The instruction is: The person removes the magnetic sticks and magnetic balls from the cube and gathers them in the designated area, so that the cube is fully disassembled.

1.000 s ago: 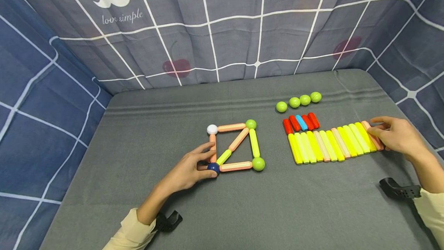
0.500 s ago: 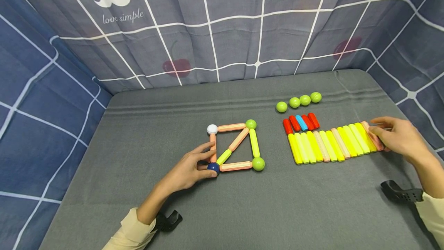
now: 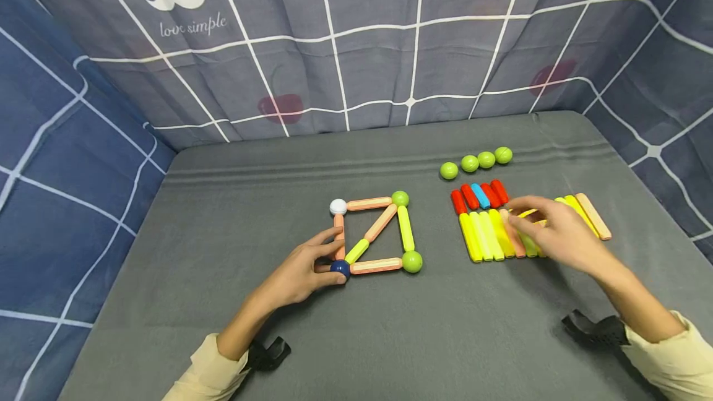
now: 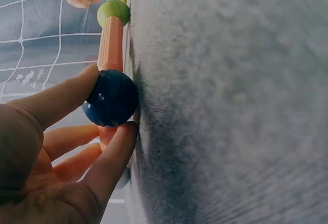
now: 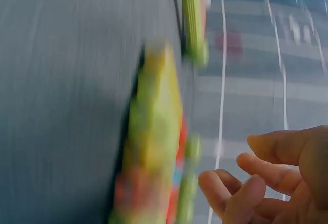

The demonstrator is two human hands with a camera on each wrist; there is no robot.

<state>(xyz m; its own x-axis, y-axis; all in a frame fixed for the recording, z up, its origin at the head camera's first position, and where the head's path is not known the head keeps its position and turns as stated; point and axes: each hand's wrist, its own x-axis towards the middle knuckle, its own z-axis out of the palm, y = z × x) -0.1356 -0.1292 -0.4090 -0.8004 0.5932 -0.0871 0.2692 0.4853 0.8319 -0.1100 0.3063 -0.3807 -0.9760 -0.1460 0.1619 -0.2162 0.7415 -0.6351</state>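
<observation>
My left hand point(image 3: 303, 268) pinches a dark blue ball point(image 4: 111, 99) between thumb and fingers. That ball is the near-left corner of a flat frame of building rods and balls, with a white ball point(image 3: 338, 206) and green balls at the other corners. A pink-and-yellow diagonal point(image 3: 369, 234) crosses the frame. My right hand point(image 3: 557, 234) hovers at a row of yellow and pink rods point(image 3: 483, 235), hiding its middle. In the right wrist view its fingers point(image 5: 274, 155) are apart and nothing shows between them. A pink rod point(image 3: 512, 235) lies just under the fingertips.
Behind the row lie several short red rods point(image 3: 468, 197) and a blue one point(image 3: 480, 195). Farther back stand several green balls point(image 3: 449, 171). A checked curtain point(image 3: 367, 67) hangs behind the grey table point(image 3: 390, 339).
My right hand has moved left along the rods, from the right end of the row to its middle, uncovering the end pink rod. My left hand keeps its place on the blue ball.
</observation>
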